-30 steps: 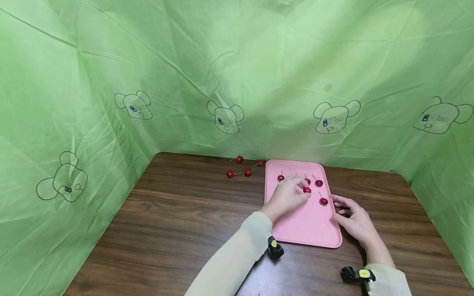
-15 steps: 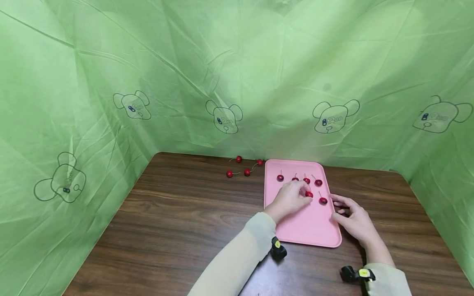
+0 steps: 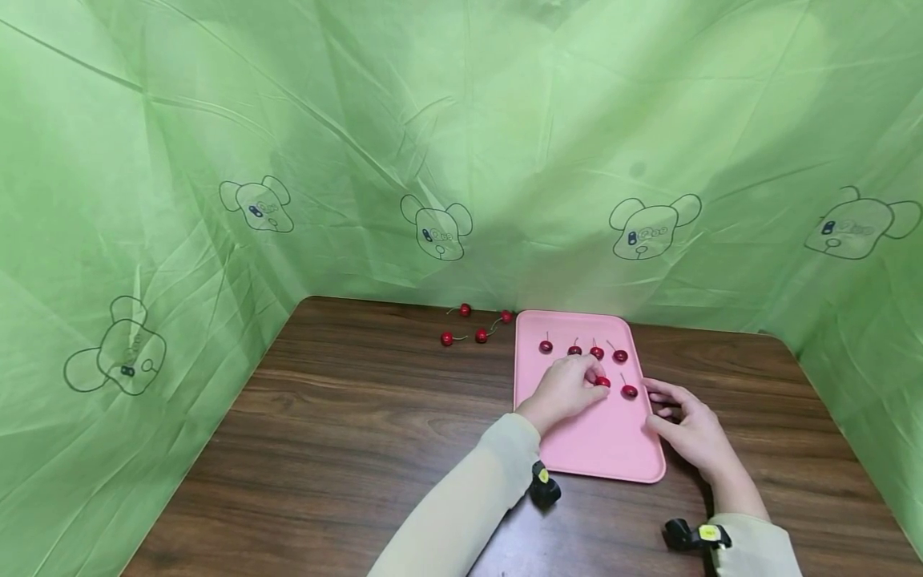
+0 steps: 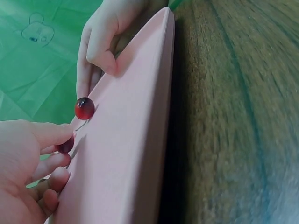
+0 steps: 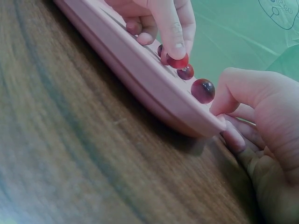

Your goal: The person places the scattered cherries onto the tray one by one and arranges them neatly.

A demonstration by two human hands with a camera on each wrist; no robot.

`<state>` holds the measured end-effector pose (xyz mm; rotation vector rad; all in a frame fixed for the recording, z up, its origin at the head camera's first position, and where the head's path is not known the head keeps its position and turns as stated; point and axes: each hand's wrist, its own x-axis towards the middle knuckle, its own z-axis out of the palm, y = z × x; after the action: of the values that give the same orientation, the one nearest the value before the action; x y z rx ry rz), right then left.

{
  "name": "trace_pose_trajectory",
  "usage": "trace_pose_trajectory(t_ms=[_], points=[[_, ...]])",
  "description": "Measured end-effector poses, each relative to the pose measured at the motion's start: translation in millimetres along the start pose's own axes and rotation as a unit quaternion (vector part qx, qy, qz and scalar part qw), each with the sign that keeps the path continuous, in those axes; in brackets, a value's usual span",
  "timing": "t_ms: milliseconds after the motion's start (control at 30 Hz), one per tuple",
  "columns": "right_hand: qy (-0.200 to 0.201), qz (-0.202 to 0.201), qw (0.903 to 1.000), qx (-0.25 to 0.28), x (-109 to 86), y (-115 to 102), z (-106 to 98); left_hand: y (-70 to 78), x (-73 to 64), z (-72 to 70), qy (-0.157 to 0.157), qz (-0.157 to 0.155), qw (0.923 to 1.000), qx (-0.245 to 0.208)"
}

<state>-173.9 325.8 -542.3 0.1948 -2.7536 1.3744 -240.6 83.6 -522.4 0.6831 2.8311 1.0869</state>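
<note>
My left hand (image 3: 566, 386) reaches over the pink tray (image 3: 606, 453) and pinches a red cherry (image 3: 602, 383) between thumb and fingertips, low over the tray floor. In the right wrist view this cherry (image 5: 178, 62) shows under the thumb tip. Just right of it lies another cherry (image 3: 630, 392), stem pointing away. A row of darker cherries, among them one at the left end (image 3: 546, 347) and one at the right end (image 3: 620, 356), lies across the tray's far part. My right hand (image 3: 688, 425) holds the tray's right edge, its thumb at the rim (image 5: 212, 122).
On the brown wooden table (image 3: 346, 433), left of the tray's far corner, lie several loose cherries, such as one nearer me (image 3: 447, 339) and one farther back (image 3: 465, 310). Green cloth (image 3: 505, 160) printed with bear heads hangs behind and at both sides.
My left hand has moved slightly right and toward me, lowering the pinched cherry to beside the one near the right rim. The right hand stays at the tray edge.
</note>
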Motion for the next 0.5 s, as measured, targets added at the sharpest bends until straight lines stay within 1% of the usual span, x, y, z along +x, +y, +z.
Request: trace_pose_trajectory(t_ms=[233, 500], points=[[-0.002, 0.0, 1.0, 0.003, -0.2, -0.4, 0.4, 0.2, 0.6, 1.4, -0.001, -0.005, 1.0, 0.005], [-0.001, 0.001, 1.0, -0.001, 0.6, 1.3, -0.2, 2.8, 1.5, 0.4, -0.005, -0.001, 0.9998, 0.017]])
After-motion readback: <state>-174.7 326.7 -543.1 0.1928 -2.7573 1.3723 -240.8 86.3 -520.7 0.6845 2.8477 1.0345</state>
